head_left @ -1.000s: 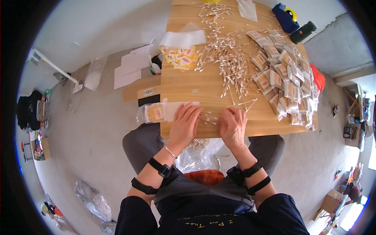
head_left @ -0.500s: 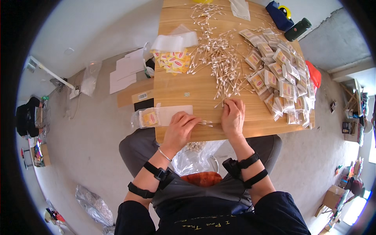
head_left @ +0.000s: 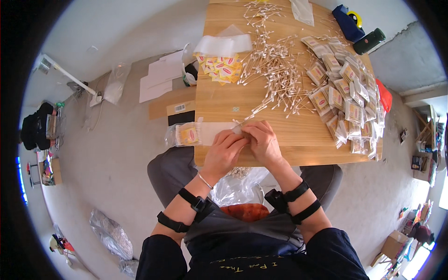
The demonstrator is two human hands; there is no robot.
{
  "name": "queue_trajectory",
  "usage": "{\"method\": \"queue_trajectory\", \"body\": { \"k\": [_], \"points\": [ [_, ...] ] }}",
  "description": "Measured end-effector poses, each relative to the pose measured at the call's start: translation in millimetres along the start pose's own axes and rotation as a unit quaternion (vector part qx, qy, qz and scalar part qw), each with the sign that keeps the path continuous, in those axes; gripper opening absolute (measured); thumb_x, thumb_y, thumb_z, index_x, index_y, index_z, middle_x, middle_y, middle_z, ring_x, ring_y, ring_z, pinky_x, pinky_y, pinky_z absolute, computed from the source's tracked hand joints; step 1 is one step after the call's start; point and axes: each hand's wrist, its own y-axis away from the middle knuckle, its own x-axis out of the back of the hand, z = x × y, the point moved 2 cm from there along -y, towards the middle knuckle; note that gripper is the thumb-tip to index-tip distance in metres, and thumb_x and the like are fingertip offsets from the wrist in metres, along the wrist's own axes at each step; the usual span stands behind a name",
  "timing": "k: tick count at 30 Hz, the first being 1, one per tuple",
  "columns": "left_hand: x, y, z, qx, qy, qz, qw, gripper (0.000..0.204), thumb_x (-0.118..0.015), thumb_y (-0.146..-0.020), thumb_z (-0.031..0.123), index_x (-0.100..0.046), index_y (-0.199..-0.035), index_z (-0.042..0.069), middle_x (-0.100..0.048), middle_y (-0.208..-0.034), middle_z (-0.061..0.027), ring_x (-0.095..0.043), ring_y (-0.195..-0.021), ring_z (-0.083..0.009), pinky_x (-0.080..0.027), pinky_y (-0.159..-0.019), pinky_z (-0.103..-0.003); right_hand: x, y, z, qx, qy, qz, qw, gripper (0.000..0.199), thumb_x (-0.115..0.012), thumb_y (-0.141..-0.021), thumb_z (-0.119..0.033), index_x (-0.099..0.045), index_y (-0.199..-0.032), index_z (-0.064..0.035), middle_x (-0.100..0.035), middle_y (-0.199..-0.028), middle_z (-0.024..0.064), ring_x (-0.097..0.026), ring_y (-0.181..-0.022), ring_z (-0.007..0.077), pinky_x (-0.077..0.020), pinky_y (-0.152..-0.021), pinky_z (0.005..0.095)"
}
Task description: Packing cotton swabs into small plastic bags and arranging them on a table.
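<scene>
Two bare hands meet low over a wooden table (head_left: 219, 102), close to its near edge. From where I stand, the right hand (head_left: 264, 142) pinches a few cotton swabs (head_left: 235, 122), their white tips jutting out past its fingertips, above the end of a white card (head_left: 214, 132). The left hand (head_left: 227, 148) presses close against it, fingers curled inward; I cannot tell whether it grips anything, as its fingertips are hidden between the two. To the left, a clear-bagged pack (head_left: 188, 134) of swabs with a yellow label lies by the table's edge, at the card's other end. Beyond the hands, a loose heap of swabs (head_left: 282, 77) spreads up the tabletop, one trail reaching toward the fingers. Filled clear packets (head_left: 345, 88) pile up on the right. At the far left sit yellow labels (head_left: 221, 70), partly under white translucent sheets (head_left: 223, 45). A blue tape dispenser (head_left: 347, 23) and a dark green cylinder (head_left: 369, 41) stand at the far right corner.
</scene>
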Motion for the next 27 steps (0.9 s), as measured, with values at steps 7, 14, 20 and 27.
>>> {"method": "queue_trajectory", "body": {
  "k": [7,14,20,27],
  "points": [
    [-1.0,1.6,-0.1,0.08,-0.031,0.014,0.996,0.057,-0.067,-0.081,0.008,-0.049,-0.134,0.003,-0.048,-0.137,-0.0149,-0.043,-0.128,-0.0345,-0.033,-0.11,-0.046,19.4,-18.4,12.6,0.0,0.146,0.04,0.989,0.037,-0.06,-0.07,0.007,-0.067,-0.104,-0.0067,-0.063,-0.107,0.0069,-0.054,-0.101,0.0319,-0.0457,-0.088,0.0413],
    [-4.4,-5.9,1.6,0.096,-0.076,-0.041,0.992,0.06,-0.059,-0.083,0.015,-0.044,-0.138,-0.001,-0.041,-0.146,-0.0186,-0.033,-0.139,-0.0357,-0.021,-0.119,-0.049,23.5,-26.5,19.4,0.001,0.24,0.008,0.971,0.029,-0.062,-0.076,-0.005,-0.067,-0.104,-0.0107,-0.057,-0.112,0.005,-0.05,-0.107,0.0299,-0.0426,-0.089,0.0418],
    [-5.2,-1.9,-0.4,0.08,-0.067,-0.036,0.994,0.054,-0.062,-0.082,0.015,-0.049,-0.132,0.0,-0.048,-0.135,-0.019,-0.041,-0.132,-0.035,-0.025,-0.117,-0.05,20.7,-28.4,15.0,-0.013,0.238,-0.02,0.971,0.013,-0.066,-0.08,-0.005,-0.064,-0.092,-0.0107,-0.059,-0.102,0.0052,-0.052,-0.1,0.0307,-0.0425,-0.086,0.0428],
    [-4.3,2.3,-0.1,0.112,0.012,0.03,0.993,0.065,-0.066,-0.08,0.014,-0.04,-0.138,-0.001,-0.049,-0.128,-0.0211,-0.045,-0.123,-0.0401,-0.035,-0.109,-0.049,8.5,-12.0,-2.8,-0.02,0.155,-0.057,0.986,0.011,-0.064,-0.081,-0.003,-0.063,-0.09,-0.0092,-0.06,-0.096,0.0059,-0.052,-0.096,0.0324,-0.0426,-0.084,0.0426]
  ]
}}
